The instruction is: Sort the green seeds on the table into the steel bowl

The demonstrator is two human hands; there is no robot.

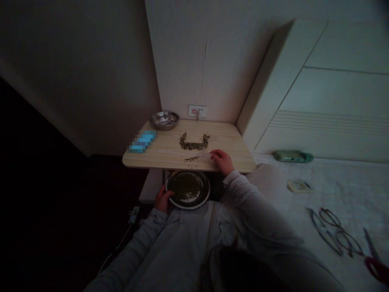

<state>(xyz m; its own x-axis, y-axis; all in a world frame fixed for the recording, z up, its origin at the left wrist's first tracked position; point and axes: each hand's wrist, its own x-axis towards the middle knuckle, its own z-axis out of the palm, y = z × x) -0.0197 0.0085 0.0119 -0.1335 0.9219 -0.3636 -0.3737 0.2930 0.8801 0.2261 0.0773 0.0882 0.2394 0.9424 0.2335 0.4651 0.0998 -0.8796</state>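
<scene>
My left hand [163, 199] is closed on the rim of a round metal basin [207, 194], held at my lap just under the table's front edge. Small dark green grains that look like mung beans [187, 186] lie in the basin. On the wooden table [164, 156], more grains [194, 146] form a U-shaped band, with a thin scatter [192, 159] nearer the edge. My right hand [222, 160] is over the table's front right, its fingers pinched on a thin, see-through flat piece [204, 154] beside that scatter. The piece's exact kind is unclear.
A metal bowl [165, 120] and a blurred blue-screened phone [142, 142] are on the table's left. Behind is a wall socket [197, 110] with a plug. On the bed at right lie a green case [293, 156], a small box [300, 186], glasses [340, 233] and red-handled scissors [377, 267].
</scene>
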